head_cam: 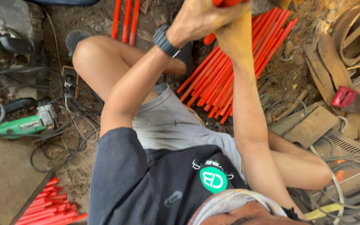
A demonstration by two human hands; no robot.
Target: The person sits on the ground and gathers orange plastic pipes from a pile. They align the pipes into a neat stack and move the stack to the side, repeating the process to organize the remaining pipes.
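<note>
Both hands met at the top edge of the view, fingers curled tight around an orange rod (226,2) — only its end showed above them. The left hand (196,18), with a black watch (165,41) on its wrist, overlapped the right hand (234,35). Below them a fan of orange rods (230,71) lay on the dirt floor. Further left sat a green power tool (21,125) among tangled cables (69,125) — more rods (48,206) lay lower left.
</note>
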